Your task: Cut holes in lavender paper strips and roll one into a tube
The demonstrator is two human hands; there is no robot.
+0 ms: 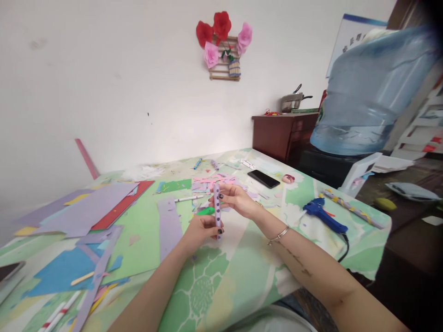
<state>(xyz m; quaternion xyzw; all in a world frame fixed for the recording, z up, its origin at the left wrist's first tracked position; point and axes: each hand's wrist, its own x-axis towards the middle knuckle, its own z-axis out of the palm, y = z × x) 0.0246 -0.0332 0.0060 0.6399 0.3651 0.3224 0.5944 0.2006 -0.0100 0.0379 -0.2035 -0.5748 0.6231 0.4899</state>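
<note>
Upright between my hands is a slim lilac paper tube point(217, 210) with dark purple dots. My left hand point(204, 230) pinches it near the bottom end. Higher up, my right hand point(237, 200) grips it close to the top with thumb and fingers. Just behind the tube lies a green object point(206, 211), partly hidden, whose kind I cannot make out. A white marker point(189, 198) rests beyond it, across a lilac paper strip point(169, 230).
Coloured paper sheets point(86, 210) and blue scraps point(62, 272) cover the table's left. To the right lie a black phone point(263, 179), a blue glue gun point(324, 216) with a cord and a wrapped stick point(353, 210). A large water bottle point(367, 92) stands beyond the table.
</note>
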